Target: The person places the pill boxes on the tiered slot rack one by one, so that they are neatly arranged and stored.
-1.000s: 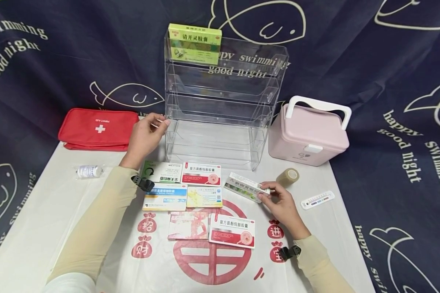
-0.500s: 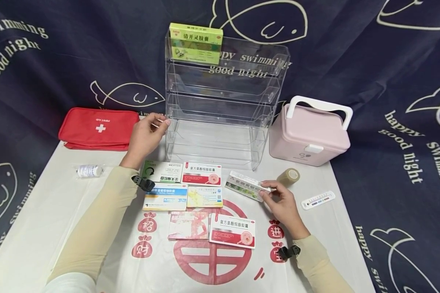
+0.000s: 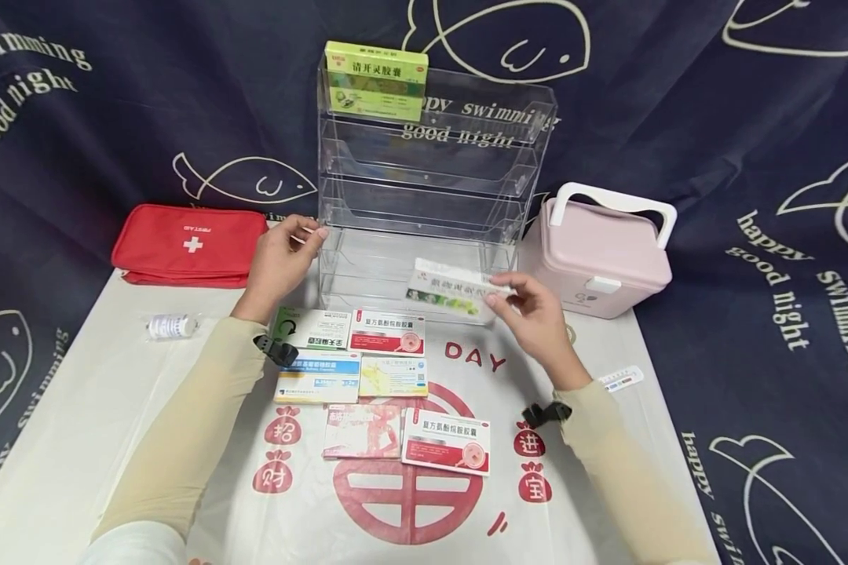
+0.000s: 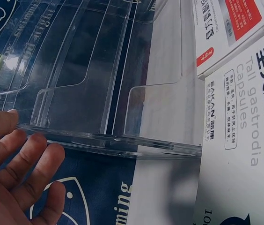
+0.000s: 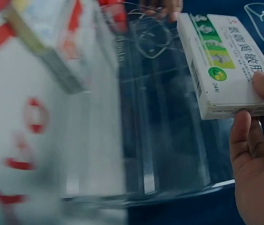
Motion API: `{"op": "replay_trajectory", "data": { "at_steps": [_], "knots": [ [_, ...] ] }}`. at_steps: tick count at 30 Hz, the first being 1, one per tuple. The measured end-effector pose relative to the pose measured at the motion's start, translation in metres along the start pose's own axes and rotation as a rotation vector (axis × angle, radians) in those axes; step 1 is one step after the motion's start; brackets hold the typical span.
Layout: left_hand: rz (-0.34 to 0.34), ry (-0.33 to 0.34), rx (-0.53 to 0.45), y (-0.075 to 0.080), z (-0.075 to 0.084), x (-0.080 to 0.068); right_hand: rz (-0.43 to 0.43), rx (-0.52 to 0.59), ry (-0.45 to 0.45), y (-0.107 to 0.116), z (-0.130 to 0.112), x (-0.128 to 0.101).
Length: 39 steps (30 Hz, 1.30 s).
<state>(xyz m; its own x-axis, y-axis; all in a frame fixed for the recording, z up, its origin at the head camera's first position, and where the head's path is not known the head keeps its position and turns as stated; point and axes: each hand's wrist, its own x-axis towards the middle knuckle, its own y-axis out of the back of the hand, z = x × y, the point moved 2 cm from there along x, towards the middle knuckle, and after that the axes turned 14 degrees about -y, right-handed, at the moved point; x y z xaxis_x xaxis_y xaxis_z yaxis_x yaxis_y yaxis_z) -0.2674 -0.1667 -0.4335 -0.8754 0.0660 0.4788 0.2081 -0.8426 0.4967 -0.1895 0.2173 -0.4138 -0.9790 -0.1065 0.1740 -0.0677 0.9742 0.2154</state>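
Head view: we steady the clear tiered rack [image 3: 424, 196] with our left hand [image 3: 279, 263], fingers seemingly resting straight against its edge; our right hand [image 3: 533, 318] pinches a white-green box [image 3: 451, 289] before its lowest shelf.

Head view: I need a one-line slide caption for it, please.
Right hand lifts a white-green medicine box toward a clear tiered rack steadied by the left hand.

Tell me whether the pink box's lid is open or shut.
Shut: the pink box has its lid flat on the body, front latch down, handle raised.
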Motion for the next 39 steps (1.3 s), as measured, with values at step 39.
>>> {"op": "replay_trajectory", "data": {
  "at_steps": [39],
  "knots": [
    [-0.020,0.005,0.004,0.001,-0.001,0.000,0.214,0.005,0.138,0.047,-0.157,0.214]
  ]
}}
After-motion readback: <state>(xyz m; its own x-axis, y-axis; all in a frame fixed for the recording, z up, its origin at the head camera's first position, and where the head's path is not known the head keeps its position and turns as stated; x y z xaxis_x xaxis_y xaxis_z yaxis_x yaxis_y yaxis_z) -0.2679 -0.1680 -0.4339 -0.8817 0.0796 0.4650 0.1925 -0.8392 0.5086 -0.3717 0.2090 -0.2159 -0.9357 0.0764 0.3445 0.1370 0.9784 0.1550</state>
